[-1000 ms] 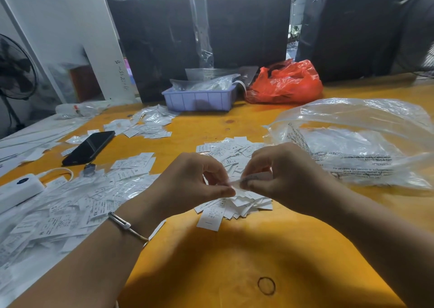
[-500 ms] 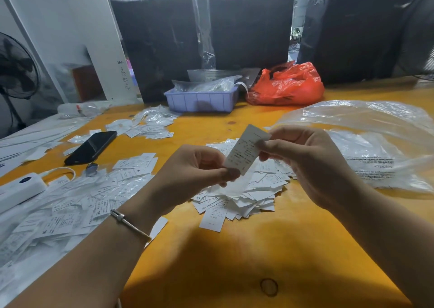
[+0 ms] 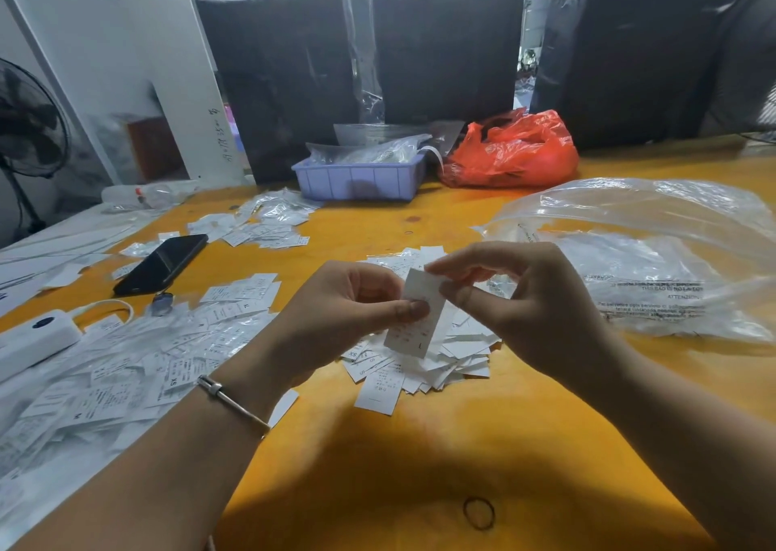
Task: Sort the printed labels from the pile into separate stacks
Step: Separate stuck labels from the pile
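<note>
Two hands, left hand (image 3: 336, 315) and right hand (image 3: 520, 302) (both pinching), hold one label (image 3: 420, 323)

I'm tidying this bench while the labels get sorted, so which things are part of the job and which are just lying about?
Part of the job:
- label pinched by left hand and right hand
- pile beneath the hands
- spread of labels at left

Lying about:
- phone
- white power bank
- purple tray
- red bag
- clear bag
- rubber band

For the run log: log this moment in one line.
hands: left hand and right hand pinch one label | above pile | sorting ongoing
</note>
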The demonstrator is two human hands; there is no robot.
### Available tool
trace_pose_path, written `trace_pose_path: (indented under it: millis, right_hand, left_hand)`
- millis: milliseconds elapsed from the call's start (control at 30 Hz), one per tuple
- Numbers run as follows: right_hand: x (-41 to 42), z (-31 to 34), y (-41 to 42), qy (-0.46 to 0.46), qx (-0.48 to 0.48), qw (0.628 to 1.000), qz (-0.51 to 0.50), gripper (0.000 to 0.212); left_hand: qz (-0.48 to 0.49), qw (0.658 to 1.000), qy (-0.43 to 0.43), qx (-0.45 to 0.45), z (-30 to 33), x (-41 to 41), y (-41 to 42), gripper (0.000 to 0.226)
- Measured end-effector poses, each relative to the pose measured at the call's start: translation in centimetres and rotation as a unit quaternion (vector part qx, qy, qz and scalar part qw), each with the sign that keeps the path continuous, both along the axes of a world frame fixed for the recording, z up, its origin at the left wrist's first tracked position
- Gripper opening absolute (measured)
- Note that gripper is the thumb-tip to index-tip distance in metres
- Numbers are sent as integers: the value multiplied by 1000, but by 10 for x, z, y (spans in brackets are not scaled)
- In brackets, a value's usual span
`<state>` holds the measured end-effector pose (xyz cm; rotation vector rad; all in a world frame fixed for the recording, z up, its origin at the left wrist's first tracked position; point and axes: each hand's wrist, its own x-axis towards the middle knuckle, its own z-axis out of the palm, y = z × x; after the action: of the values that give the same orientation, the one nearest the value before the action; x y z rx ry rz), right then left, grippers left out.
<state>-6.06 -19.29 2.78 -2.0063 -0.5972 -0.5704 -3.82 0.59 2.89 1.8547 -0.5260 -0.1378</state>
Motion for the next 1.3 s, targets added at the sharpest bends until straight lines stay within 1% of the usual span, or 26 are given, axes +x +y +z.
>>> trace_pose_path:
  millis: [133,200,267,367,433,500,533,600,633,700,733,833,900,1000,1100,1200,1267,1300]
  right_hand:
    - [1,-1,0,19,-28,998,45,17]
    - [2,-2,-2,19,-37,997,62,12]
    - [3,-2,-2,7,-49,997,61,9]
    - [5,-4,-3,12,-60,997,53,10]
    - [9,-4,-6,12,-60,998,13,11]
    - [17,-4,-15,-2,-55,996,-71,9]
    - [22,-4,-22,-4,-67,990,-127,8]
    - [32,-4,-35,21,-126,963,-236,10]
    - [35,-6,-41,41,-155,948,-276,12]
    - [42,-10,-53,73,-189,922,-331,16]
    - [45,-12,-59,87,-201,910,-352,19]
    - [54,-17,-72,145,-260,872,-389,30]
    - [60,-22,-77,174,-309,845,-400,31]
    - [66,-30,-82,179,-342,825,-412,32]
    - [70,-31,-85,174,-348,817,-425,25]
    - [71,-30,-86,164,-325,827,-428,10]
    - [72,-30,-87,153,-315,831,-432,9]
    - [74,-31,-87,145,-318,829,-436,12]
  left_hand:
    - [6,1000,-8,17,0,1,1,32]
    - [9,999,-13,34,-1,2,1,34]
    - [10,999,-14,35,-2,3,1,36]
    - [13,999,-22,29,-1,4,3,30]
    - [24,999,-30,35,2,5,6,26]
    - [40,997,-32,54,7,7,14,30]
    - [53,996,-35,70,9,9,20,30]
    - [89,989,-49,112,14,14,32,18]
    - [109,983,-54,135,15,16,39,10]
    - [148,966,-61,205,14,22,50,6]
    - [167,949,-66,260,13,26,55,6]
    - [217,872,-74,432,7,33,68,9]
    - [230,842,-67,482,4,35,75,13]
    - [231,824,-49,515,3,35,80,16]
    - [239,816,-36,526,3,34,78,13]
    - [262,814,-51,516,2,35,75,10]
    - [276,815,-72,504,2,36,72,6]
    - [280,817,-81,497,1,36,69,5]
